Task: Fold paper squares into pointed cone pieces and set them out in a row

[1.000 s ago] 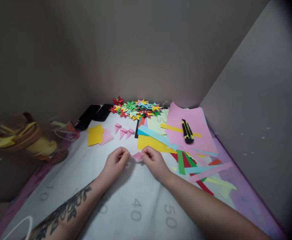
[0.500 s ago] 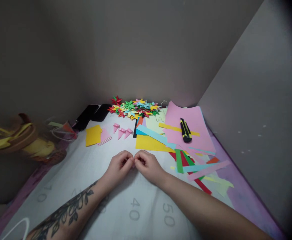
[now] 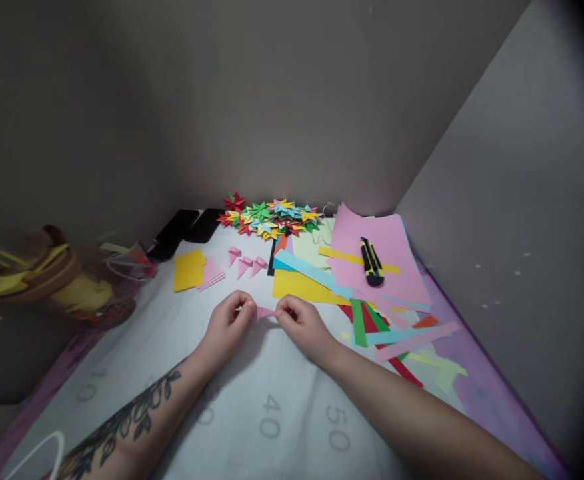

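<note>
A small piece of pink paper (image 3: 265, 312) is stretched between my two hands above the white sheet. My left hand (image 3: 231, 320) pinches its left end, and my right hand (image 3: 302, 325) pinches the right end. Fingers cover both ends, so its full shape is hidden. Beyond my hands lie several folded pink paper pieces (image 3: 245, 266). To their left sit a stack of yellow paper squares (image 3: 189, 270) and some pink paper squares (image 3: 212, 273).
Folded paper stars (image 3: 267, 217) are heaped at the back. A utility knife (image 3: 372, 262) rests on pink sheets (image 3: 345, 233) at right, with loose coloured strips (image 3: 407, 340) nearer me. Two black phones (image 3: 205, 225) lie back left. A clay pot (image 3: 47, 277) stands at far left.
My hands, nearly touching before, have moved apart, the left one going further left. The pink paper between them now shows. The surrounding things have stayed put.
</note>
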A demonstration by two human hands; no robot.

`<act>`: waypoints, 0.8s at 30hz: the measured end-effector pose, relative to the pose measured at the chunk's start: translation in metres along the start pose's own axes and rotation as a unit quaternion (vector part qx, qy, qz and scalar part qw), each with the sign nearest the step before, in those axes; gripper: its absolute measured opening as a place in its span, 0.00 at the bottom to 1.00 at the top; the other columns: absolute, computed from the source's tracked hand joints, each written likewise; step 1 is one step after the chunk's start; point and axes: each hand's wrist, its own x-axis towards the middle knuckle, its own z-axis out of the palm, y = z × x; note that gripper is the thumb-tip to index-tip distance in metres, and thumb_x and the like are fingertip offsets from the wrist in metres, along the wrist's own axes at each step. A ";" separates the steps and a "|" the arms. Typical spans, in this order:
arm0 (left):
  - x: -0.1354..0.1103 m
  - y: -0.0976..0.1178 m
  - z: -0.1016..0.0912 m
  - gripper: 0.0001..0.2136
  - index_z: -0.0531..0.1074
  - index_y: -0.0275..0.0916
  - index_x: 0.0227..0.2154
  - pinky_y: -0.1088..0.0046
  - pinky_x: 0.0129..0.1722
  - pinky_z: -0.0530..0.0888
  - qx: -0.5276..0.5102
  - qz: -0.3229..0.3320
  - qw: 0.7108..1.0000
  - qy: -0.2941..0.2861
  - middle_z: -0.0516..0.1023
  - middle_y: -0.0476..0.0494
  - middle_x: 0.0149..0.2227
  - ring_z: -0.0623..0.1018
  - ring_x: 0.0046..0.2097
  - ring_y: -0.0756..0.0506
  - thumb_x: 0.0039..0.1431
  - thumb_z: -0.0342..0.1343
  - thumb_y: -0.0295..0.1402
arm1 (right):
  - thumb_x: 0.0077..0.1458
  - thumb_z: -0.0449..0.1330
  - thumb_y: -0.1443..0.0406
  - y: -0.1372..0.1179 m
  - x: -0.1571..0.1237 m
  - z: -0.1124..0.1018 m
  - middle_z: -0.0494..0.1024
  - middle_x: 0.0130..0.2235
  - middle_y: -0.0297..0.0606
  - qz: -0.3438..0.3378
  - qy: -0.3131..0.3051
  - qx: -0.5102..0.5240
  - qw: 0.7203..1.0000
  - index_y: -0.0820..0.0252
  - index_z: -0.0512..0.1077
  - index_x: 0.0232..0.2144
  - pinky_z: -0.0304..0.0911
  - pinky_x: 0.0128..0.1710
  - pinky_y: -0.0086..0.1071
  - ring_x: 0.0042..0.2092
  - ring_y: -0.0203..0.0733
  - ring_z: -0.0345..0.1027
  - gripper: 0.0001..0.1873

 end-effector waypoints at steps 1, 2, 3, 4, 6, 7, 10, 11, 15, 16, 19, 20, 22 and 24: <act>0.002 -0.002 -0.001 0.09 0.65 0.39 0.26 0.76 0.29 0.64 -0.008 -0.008 1.000 0.013 0.67 0.51 0.24 0.67 0.28 0.49 0.58 0.48 0.38 | 0.51 0.53 0.68 0.001 0.000 -0.001 0.64 0.24 0.28 0.007 0.008 0.009 1.000 0.58 0.63 0.23 0.53 0.27 0.27 0.27 0.34 0.58 0.06; 0.004 -0.003 -0.002 0.09 0.64 0.39 0.26 0.76 0.29 0.64 -0.016 -0.016 0.999 0.025 0.67 0.52 0.24 0.67 0.28 0.50 0.57 0.49 0.38 | 0.52 0.53 0.67 0.001 0.000 -0.001 0.64 0.24 0.28 0.013 0.021 0.016 1.000 0.58 0.63 0.23 0.54 0.27 0.27 0.27 0.34 0.58 0.07; 0.005 -0.004 -0.003 0.09 0.64 0.39 0.25 0.76 0.29 0.63 -0.021 -0.023 0.999 0.034 0.66 0.52 0.23 0.66 0.27 0.50 0.57 0.49 0.38 | 0.52 0.53 0.67 0.002 0.000 -0.001 0.64 0.24 0.29 0.017 0.036 0.019 0.999 0.58 0.62 0.23 0.54 0.27 0.27 0.27 0.34 0.58 0.07; 0.005 -0.004 -0.002 0.09 0.64 0.39 0.25 0.76 0.28 0.63 -0.025 -0.029 0.999 0.036 0.66 0.53 0.23 0.66 0.27 0.50 0.57 0.49 0.38 | 0.52 0.53 0.66 0.002 0.000 0.000 0.64 0.24 0.29 0.016 0.050 0.019 0.998 0.58 0.62 0.23 0.54 0.27 0.27 0.27 0.34 0.58 0.07; 0.003 -0.003 0.001 0.09 0.65 0.39 0.25 0.76 0.28 0.63 -0.023 -0.034 0.999 0.018 0.67 0.52 0.23 0.67 0.27 0.50 0.56 0.49 0.38 | 0.52 0.54 0.66 0.002 -0.001 0.002 0.67 0.27 0.31 0.004 0.068 0.010 0.998 0.58 0.64 0.25 0.56 0.28 0.27 0.28 0.35 0.60 0.05; 0.002 -0.002 0.004 0.09 0.66 0.38 0.25 0.76 0.28 0.63 -0.021 -0.030 0.999 0.001 0.68 0.52 0.23 0.67 0.27 0.50 0.56 0.49 0.37 | 0.52 0.55 0.66 0.002 -0.001 0.003 0.68 0.29 0.31 -0.003 0.066 0.003 0.998 0.58 0.65 0.27 0.57 0.29 0.28 0.29 0.35 0.61 0.02; -0.005 0.002 0.012 0.10 0.68 0.38 0.25 0.76 0.30 0.66 -0.012 -0.006 0.998 -0.054 0.71 0.50 0.25 0.69 0.29 0.50 0.57 0.49 0.36 | 0.50 0.56 0.68 0.001 -0.004 0.007 0.70 0.31 0.31 -0.014 0.023 0.008 1.000 0.58 0.66 0.33 0.58 0.30 0.28 0.30 0.35 0.63 0.05; -0.006 0.003 0.014 0.10 0.69 0.38 0.26 0.76 0.31 0.66 -0.011 0.002 0.998 -0.067 0.72 0.50 0.26 0.70 0.29 0.50 0.57 0.48 0.35 | 0.50 0.55 0.68 0.000 -0.005 0.007 0.70 0.30 0.30 -0.014 0.010 0.016 1.000 0.57 0.66 0.33 0.58 0.30 0.28 0.30 0.35 0.63 0.05; -0.006 0.001 0.014 0.07 0.70 0.38 0.29 0.76 0.31 0.67 -0.001 0.005 0.998 -0.061 0.73 0.50 0.28 0.71 0.30 0.50 0.57 0.51 0.34 | 0.50 0.55 0.68 0.001 -0.006 0.008 0.65 0.26 0.28 -0.009 0.031 0.047 0.998 0.57 0.62 0.27 0.57 0.29 0.27 0.28 0.34 0.59 0.04; -0.005 0.000 0.012 0.06 0.69 0.38 0.29 0.76 0.31 0.67 0.004 0.003 0.999 -0.050 0.73 0.50 0.28 0.70 0.30 0.50 0.56 0.51 0.34 | 0.50 0.55 0.68 0.003 -0.005 0.007 0.64 0.26 0.28 -0.005 0.046 0.056 0.997 0.57 0.61 0.27 0.56 0.28 0.27 0.28 0.34 0.59 0.04; 0.000 -0.004 0.007 0.05 0.68 0.39 0.29 0.76 0.29 0.67 0.022 0.002 1.000 -0.010 0.71 0.51 0.28 0.70 0.29 0.50 0.56 0.51 0.34 | 0.50 0.55 0.68 0.008 -0.001 0.005 0.61 0.26 0.27 0.007 0.084 0.094 0.992 0.57 0.60 0.28 0.55 0.27 0.27 0.27 0.33 0.57 0.04; 0.001 -0.005 0.005 0.05 0.67 0.39 0.29 0.76 0.29 0.67 0.024 -0.001 1.000 0.003 0.71 0.51 0.27 0.70 0.29 0.50 0.56 0.51 0.34 | 0.50 0.55 0.68 0.010 0.000 0.004 0.61 0.26 0.27 0.008 0.094 0.104 0.990 0.57 0.60 0.28 0.55 0.27 0.27 0.27 0.33 0.56 0.04; 0.003 -0.007 0.004 0.05 0.67 0.39 0.30 0.76 0.28 0.67 0.019 -0.013 1.000 0.021 0.71 0.51 0.28 0.71 0.28 0.50 0.56 0.51 0.35 | 0.49 0.55 0.69 0.012 0.002 0.003 0.60 0.26 0.27 0.008 0.108 0.114 0.988 0.57 0.60 0.28 0.55 0.27 0.27 0.27 0.33 0.56 0.05; 0.002 -0.008 0.006 0.06 0.67 0.39 0.34 0.75 0.29 0.68 -0.005 -0.021 1.000 0.014 0.72 0.50 0.30 0.72 0.29 0.50 0.57 0.51 0.36 | 0.49 0.55 0.69 0.012 0.002 0.004 0.60 0.27 0.27 0.007 0.105 0.110 0.988 0.57 0.60 0.28 0.55 0.28 0.27 0.28 0.33 0.56 0.05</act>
